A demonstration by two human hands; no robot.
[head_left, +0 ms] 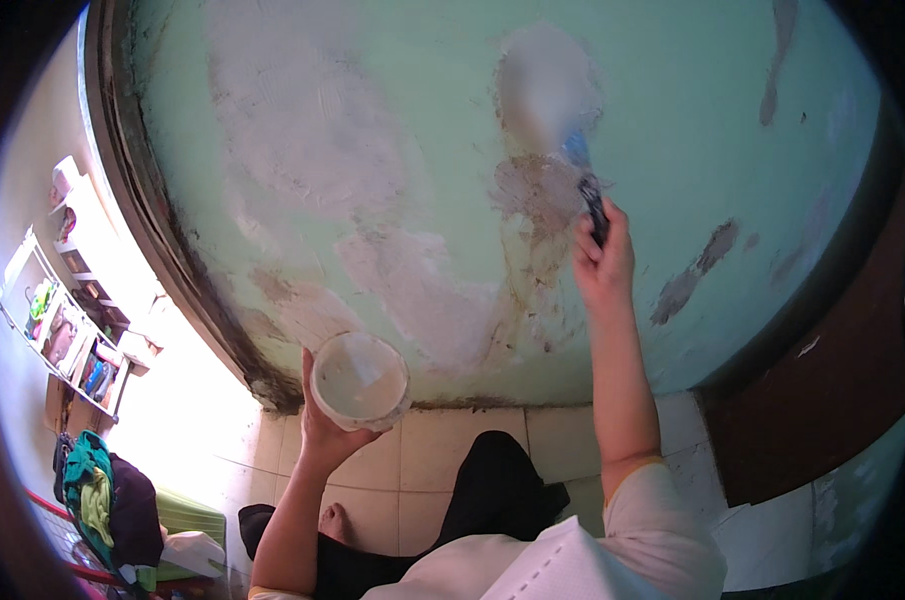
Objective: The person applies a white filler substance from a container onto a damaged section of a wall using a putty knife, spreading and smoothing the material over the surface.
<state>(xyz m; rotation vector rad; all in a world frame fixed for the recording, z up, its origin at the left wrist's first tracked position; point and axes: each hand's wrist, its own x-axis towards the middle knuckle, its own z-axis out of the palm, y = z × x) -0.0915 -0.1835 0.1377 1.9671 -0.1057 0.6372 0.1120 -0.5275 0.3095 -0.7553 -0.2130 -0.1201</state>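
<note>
Nearest the camera are the person's pale shirt sleeve [663, 530] and dark trousers [493, 490], with a bare foot [335, 520] resting on the pale tiled floor [443, 450]. Both forearms rise from the lower edge.

The left hand [323, 425] cups a small white bowl [360, 380] from below, fingers curled up around its underside and thumb along the left rim; the bowl holds white filler and sits in front of the foot of the wall. The right hand [603, 260] is raised higher and closed in a fist around the dark handle of a blue-necked scraper [585, 185], whose blade is blurred against a fresh white patch [543, 85] on the wall.

The wall [673, 120] is pale green, much worn: broad white filled areas spread across its left and centre, brown bare spots show where paint has come off beside the scraper and further right, and a dark stained line runs along the base where it meets the tiles. A dark frame [143, 210] edges the wall on the left, and a brown door or panel [823, 380] stands at the right.

Farther off on the left, brightly lit, stands a white shelf [68, 330] with small items, and below it a heap of green and dark clothes [103, 500].
</note>
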